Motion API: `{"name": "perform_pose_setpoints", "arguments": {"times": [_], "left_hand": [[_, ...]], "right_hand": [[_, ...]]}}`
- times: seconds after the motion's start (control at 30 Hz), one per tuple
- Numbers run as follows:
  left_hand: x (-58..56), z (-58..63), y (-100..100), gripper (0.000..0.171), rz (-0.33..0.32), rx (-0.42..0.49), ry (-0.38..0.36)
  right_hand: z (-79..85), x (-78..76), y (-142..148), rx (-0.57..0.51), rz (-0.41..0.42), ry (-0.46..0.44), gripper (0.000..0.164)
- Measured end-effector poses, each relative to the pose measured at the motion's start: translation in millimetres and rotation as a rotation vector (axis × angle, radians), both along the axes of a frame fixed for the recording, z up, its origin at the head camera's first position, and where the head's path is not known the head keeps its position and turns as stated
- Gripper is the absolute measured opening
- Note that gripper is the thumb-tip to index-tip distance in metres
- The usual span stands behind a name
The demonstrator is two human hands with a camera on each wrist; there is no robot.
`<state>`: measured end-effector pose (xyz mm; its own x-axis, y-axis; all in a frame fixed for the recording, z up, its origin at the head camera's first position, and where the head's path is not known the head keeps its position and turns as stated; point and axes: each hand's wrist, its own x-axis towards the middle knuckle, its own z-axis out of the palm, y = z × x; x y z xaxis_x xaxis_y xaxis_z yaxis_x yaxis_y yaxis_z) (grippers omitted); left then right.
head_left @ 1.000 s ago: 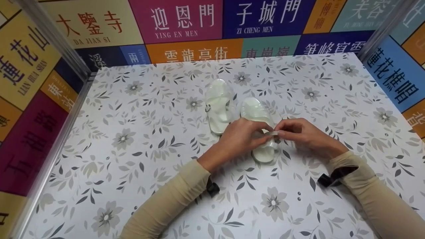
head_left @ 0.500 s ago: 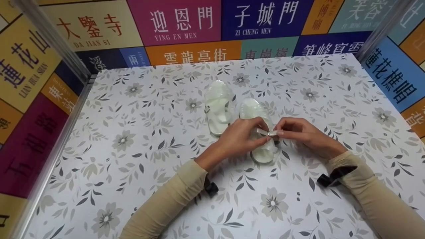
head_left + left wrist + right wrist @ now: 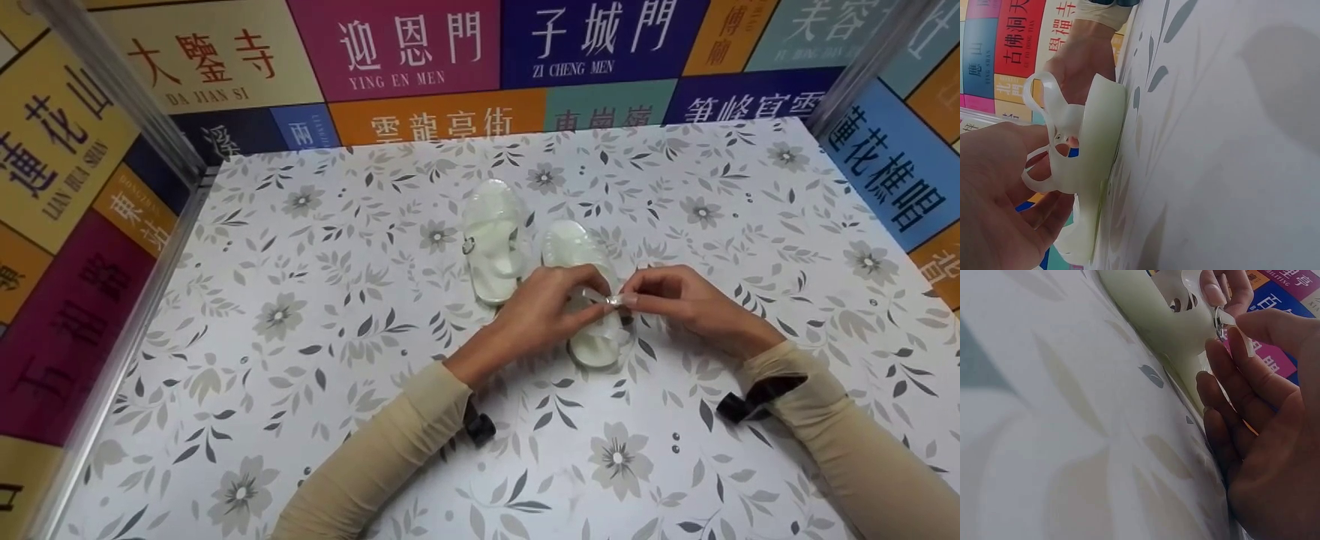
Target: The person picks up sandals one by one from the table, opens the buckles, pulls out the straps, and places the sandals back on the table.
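Observation:
A pale, pearly white sandal (image 3: 596,352) lies on the table, partly covered by my left hand (image 3: 540,307). With thumb and fingertips, that hand grips the sandal's strap beside a silver buckle (image 3: 1219,323). From the other side, my right hand (image 3: 686,304) pinches the free end of the strap (image 3: 1231,319) between thumb and index finger at the buckle. In the left wrist view the sandal stands out side-on, its straps (image 3: 1053,101) looping above the sole. How far the strap passes through the buckle cannot be made out. A matching sandal (image 3: 491,259) lies to the left.
A white cloth (image 3: 360,420) with grey flowers and leaves covers the table. Colourful panels with Chinese lettering (image 3: 420,45) stand behind and on both sides. Metal posts (image 3: 127,82) mark the corners.
Both hands stay at the buckle, with small finger shifts. The buckle and strap show more clearly between the fingertips than a second ago. Neither sandal has visibly moved.

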<state>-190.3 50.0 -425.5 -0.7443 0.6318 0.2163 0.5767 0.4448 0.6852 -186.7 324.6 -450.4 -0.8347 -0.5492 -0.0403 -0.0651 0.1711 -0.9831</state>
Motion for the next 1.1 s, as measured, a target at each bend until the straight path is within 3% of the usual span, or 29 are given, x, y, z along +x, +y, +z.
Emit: {"name": "perform_pose_setpoints", "arguments": {"times": [0.47,0.77,1.1], "left_hand": [[0.2,-2.7,1.1,0.017,-0.024,0.059,0.025],[-0.3,-3.8,2.2,0.018,-0.031,0.070,0.014],[0.9,-2.9,4.2,0.018,-0.041,0.098,0.000]], "right_hand": [[0.8,0.5,-2.3,0.018,0.010,0.042,0.014],[1.6,0.4,1.3,-0.041,0.037,-0.020,0.029],[1.2,3.0,-2.0,-0.032,0.004,-0.082,0.026]]}}
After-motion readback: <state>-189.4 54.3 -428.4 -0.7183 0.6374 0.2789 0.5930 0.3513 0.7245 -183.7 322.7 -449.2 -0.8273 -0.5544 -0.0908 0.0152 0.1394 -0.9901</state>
